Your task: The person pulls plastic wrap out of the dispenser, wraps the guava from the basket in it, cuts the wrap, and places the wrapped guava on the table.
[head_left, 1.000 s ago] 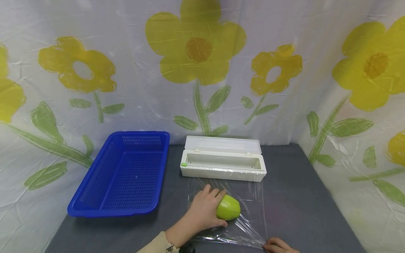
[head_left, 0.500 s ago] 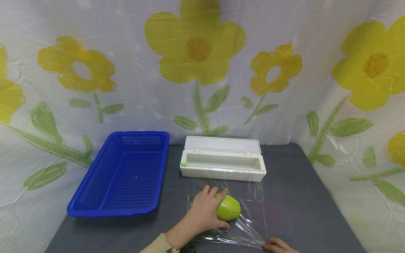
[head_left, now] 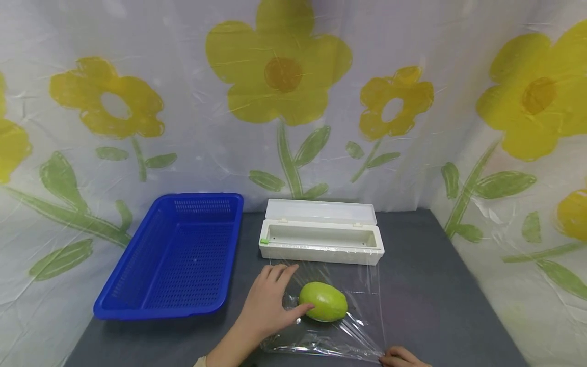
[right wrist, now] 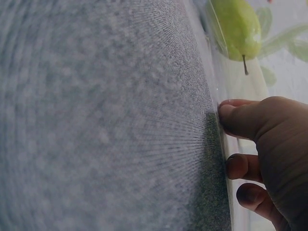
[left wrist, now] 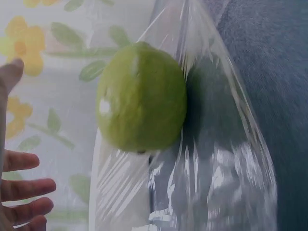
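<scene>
A green pear [head_left: 323, 302] lies on its side on a sheet of clear plastic wrap [head_left: 367, 306]; its thin stem shows in the right wrist view. My left hand [head_left: 265, 306] is just left of the pear, its fingers spread and holding nothing. In the head view its thumb tip overlaps the pear's left side; in the left wrist view the hand stands apart from the fruit. At the wrap's near right corner, my right hand [head_left: 401, 357] pinches the film between thumb and forefinger, creasing it toward the pear. Part of the right hand lies beyond the head view's edge.
Behind the pear stands a white plastic-wrap dispenser box [head_left: 321, 255] with its lid up, the film running from its front. A blue perforated basket [head_left: 194, 265] sits at left on the dark grey table [head_left: 435, 285]. A flowered curtain [head_left: 183, 153] hangs behind.
My left hand has let go of the pear and moved left, leaving more of the fruit uncovered. My right hand keeps its pinch on the wrap corner. The head view has shifted slightly.
</scene>
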`<act>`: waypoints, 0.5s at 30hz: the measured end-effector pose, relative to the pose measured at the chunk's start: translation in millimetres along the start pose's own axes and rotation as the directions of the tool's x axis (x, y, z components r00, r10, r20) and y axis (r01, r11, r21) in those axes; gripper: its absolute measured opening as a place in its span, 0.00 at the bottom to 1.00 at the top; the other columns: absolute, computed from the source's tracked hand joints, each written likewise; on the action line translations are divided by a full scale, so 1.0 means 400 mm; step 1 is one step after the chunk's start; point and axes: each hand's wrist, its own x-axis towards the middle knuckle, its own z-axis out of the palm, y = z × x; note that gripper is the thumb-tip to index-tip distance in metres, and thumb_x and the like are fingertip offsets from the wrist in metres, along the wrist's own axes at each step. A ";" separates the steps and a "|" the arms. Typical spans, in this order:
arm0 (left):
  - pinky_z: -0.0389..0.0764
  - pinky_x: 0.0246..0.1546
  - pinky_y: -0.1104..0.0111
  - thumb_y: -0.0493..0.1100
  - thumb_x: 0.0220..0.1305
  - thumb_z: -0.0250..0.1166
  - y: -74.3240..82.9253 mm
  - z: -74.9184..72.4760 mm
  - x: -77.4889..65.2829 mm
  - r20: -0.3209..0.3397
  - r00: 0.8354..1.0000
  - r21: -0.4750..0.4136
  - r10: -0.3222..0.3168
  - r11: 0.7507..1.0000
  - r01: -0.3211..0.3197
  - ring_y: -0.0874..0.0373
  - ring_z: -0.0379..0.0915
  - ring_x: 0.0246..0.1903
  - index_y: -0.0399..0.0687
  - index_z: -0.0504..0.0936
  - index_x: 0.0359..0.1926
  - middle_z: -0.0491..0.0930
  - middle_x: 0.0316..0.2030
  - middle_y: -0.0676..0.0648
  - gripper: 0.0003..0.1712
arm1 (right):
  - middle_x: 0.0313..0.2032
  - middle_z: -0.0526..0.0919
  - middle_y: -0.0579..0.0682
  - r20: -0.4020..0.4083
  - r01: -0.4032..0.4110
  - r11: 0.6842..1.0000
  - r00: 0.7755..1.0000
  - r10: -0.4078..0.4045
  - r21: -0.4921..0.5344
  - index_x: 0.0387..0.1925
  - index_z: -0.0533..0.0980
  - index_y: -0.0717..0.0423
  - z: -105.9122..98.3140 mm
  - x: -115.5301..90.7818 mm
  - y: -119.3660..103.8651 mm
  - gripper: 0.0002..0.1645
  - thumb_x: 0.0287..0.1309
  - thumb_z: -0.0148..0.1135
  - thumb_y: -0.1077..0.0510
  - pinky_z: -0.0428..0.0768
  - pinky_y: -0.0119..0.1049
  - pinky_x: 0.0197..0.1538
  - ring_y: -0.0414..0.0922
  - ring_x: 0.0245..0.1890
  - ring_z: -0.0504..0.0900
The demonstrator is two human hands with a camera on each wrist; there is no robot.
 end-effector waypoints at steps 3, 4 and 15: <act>0.84 0.50 0.58 0.75 0.54 0.76 -0.026 -0.021 -0.025 -0.083 0.996 0.006 0.035 0.999 -0.035 0.55 0.78 0.50 0.52 0.86 0.58 0.84 0.49 0.52 0.42 | 0.42 0.84 0.50 0.011 -0.012 1.000 1.000 0.012 0.004 0.42 0.87 0.66 -0.002 -0.001 0.001 0.27 0.84 0.47 0.53 0.77 0.22 0.39 0.40 0.40 0.81; 0.84 0.49 0.59 0.72 0.52 0.78 -0.035 -0.025 -0.035 -0.094 0.994 0.007 0.049 0.999 -0.048 0.56 0.78 0.49 0.52 0.87 0.55 0.85 0.47 0.53 0.39 | 0.41 0.83 0.51 0.012 -0.030 0.999 0.999 0.030 0.015 0.42 0.87 0.67 -0.002 -0.002 -0.001 0.27 0.84 0.47 0.53 0.77 0.21 0.38 0.39 0.39 0.81; 0.83 0.47 0.63 0.66 0.55 0.80 -0.112 -0.011 -0.178 0.169 0.955 -0.072 0.242 0.970 -0.233 0.62 0.75 0.47 0.53 0.89 0.51 0.83 0.46 0.59 0.31 | 0.40 0.83 0.50 -0.017 -0.134 0.984 0.990 0.137 0.122 0.45 0.86 0.67 0.003 -0.007 -0.015 0.20 0.81 0.56 0.55 0.75 0.19 0.34 0.35 0.36 0.81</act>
